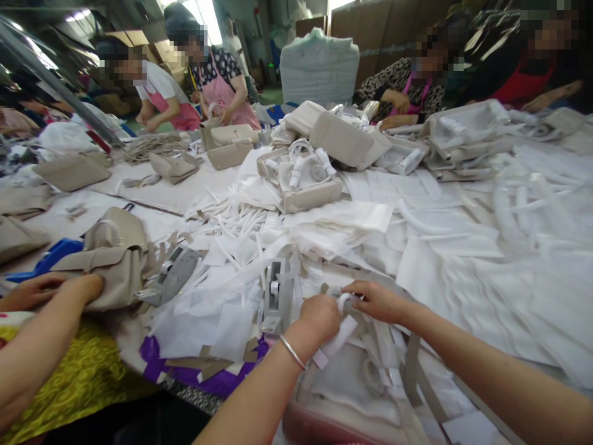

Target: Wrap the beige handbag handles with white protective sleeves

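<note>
In this workroom, the wide table (109,185) is spread with white sheets and bags. At the near left, a co-worker's hand (88,287) touches a beige bag (113,281). Then come 2 grey tape dispensers (277,296). At the near centre, the left hand (319,318) is closed on a white curved piece (344,301), above a pale bag (352,386). The right hand (377,301) has bent fingers at this piece; I cannot tell whether they grip. The step seems to be arranging the white covering; the next move probably calls for steady holding.
</note>
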Demonstrator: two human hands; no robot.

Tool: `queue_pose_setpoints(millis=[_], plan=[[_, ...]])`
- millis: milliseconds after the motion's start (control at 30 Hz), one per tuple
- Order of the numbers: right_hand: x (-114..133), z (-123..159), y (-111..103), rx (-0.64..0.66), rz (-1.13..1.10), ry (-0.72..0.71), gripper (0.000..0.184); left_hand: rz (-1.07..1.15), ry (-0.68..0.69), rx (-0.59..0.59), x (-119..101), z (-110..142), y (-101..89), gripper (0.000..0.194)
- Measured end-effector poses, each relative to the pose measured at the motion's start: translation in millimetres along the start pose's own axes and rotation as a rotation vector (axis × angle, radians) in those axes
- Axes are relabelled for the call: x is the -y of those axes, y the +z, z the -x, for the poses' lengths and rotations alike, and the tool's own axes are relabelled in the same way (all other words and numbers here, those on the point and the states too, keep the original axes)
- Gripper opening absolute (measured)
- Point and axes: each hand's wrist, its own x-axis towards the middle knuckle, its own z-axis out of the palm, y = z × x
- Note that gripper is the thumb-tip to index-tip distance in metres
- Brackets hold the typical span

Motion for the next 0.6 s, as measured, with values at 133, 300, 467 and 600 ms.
queue_pose_setpoints(millis=[133,300,467,600], plan=[[0,-8,-4,-0.012,-0.081,-0.037,0.025,-0.06,0.011,0.049,2,-7,-4.3,0.026],[-7,-16,-2,0.041,-0.185,0.026,0.015,0.012,0.073,0.02,7,-4,3.9,0.027],[-18,-16,6,0.048,-0.306,0.229,0.012,0.032,-0.027,-0.019,4,-4,14.9,0.026],[-20,-16,6,0.025,-0.38,0.249,0.014,0.15,-0.13,-0.08,8,-4,21.0,0.02]])
